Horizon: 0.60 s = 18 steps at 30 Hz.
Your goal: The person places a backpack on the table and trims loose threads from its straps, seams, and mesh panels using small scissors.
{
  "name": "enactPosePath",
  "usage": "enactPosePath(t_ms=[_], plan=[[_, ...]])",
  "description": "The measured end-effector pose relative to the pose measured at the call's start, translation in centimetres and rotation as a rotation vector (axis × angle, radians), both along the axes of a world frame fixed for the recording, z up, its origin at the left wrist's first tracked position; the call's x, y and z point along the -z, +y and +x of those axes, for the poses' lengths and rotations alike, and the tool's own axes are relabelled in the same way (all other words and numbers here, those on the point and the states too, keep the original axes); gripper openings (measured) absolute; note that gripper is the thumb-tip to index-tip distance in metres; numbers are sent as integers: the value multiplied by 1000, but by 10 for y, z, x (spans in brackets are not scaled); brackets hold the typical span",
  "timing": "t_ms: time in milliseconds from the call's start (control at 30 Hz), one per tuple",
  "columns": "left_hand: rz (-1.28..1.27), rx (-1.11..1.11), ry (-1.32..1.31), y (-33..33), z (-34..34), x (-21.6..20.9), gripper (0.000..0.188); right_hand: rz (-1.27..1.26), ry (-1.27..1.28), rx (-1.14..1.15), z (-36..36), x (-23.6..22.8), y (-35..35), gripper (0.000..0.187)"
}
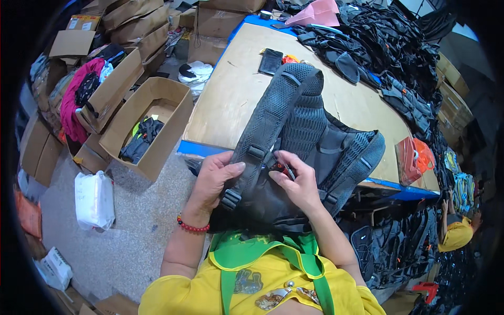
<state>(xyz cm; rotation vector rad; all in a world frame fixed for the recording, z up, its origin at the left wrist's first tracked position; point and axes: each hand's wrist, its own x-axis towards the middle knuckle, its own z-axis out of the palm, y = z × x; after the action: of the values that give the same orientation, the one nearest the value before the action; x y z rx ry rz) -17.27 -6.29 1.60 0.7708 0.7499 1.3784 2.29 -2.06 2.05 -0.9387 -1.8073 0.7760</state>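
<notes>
Black mesh backpack (304, 136) lies back-up, half on the wooden table (236, 100), half against the person. Left hand (215, 178) presses a shoulder strap (262, 136) flat, steadying it; right hand (296, 181) pinches a small red-and-black tool (282, 168) beside it. Left of the grip, an open cardboard box (157, 121) and a white wrapped package (94, 199).

I see my left hand (216, 177) gripping one padded mesh strap of a dark grey fabric backpack (304, 142) lying over the wooden table's (236, 100) blue edge. My right hand (296, 181) pinches a small red-and-black tool (282, 168) against it. An open cardboard box (173, 113) sits left.
</notes>
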Motion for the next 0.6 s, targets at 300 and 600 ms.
enactPosePath(t_ms=[300, 600], plan=[[386, -851, 944, 6, 19, 18, 17, -496, 151, -116, -4, -1, 0, 17], [528, -865, 1374, 3, 39, 23, 8, -375, 78, -40, -9, 3, -5, 15]])
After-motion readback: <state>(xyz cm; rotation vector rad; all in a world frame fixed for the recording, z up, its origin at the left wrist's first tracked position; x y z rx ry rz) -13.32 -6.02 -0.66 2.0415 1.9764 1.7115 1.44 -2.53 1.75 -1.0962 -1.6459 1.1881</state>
